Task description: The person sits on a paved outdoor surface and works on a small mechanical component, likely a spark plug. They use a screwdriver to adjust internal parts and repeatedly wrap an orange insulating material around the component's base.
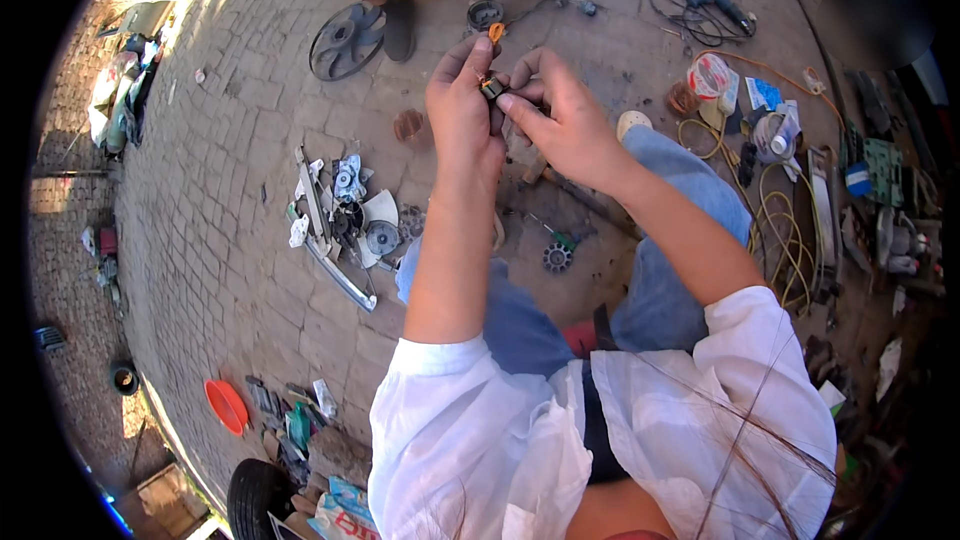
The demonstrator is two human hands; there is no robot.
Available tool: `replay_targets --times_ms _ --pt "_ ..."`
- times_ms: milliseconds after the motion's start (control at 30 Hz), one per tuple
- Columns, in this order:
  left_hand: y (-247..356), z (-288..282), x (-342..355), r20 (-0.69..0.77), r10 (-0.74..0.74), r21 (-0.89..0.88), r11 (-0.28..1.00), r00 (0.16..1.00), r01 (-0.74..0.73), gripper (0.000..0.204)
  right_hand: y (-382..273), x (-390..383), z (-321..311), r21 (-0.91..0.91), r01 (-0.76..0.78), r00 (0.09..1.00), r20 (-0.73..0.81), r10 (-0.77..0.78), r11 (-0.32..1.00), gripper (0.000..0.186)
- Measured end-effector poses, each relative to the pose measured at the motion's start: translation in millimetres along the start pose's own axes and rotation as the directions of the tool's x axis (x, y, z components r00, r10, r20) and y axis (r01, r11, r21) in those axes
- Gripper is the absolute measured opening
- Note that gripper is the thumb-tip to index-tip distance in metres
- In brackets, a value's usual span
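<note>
Both my hands meet in front of me over the paved ground. My left hand is closed around one side of a small dark part with copper-coloured bits, which looks like a little motor armature. My right hand pinches the same part from the other side, thumb against it. Fingers hide much of it. By the left thumb tip shows a small orange piece; I cannot tell whether the hand holds it. Below the hands lie a hammer and a toothed grey wheel with a green piece beside it.
To the left lies a pile of metal and plastic parts. A fan wheel lies near another person's shoe. At the far right are a corded power tool and a yellow hose. An orange basin stands lower left.
</note>
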State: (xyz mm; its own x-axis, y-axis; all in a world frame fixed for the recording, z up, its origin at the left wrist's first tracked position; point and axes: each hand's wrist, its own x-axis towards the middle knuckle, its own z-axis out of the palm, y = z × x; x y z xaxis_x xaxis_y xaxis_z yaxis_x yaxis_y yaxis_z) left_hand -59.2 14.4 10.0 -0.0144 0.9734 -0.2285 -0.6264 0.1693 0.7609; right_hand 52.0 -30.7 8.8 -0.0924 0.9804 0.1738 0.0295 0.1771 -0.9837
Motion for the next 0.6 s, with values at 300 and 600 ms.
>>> replay_targets --times_ms 300,600 --pt "12.5 -32.1 11.4 0.159 0.042 0.041 0.998 0.986 -0.049 0.021 7.9 -3.2 10.3 0.015 0.017 0.995 0.095 -0.018 1.0 0.02" --pt "37.7 -60.6 8.5 0.026 0.115 0.02 0.993 0.993 -0.115 0.021 64.6 4.6 -6.0 -0.607 0.13 0.984 0.175 -0.028 0.784 0.031"
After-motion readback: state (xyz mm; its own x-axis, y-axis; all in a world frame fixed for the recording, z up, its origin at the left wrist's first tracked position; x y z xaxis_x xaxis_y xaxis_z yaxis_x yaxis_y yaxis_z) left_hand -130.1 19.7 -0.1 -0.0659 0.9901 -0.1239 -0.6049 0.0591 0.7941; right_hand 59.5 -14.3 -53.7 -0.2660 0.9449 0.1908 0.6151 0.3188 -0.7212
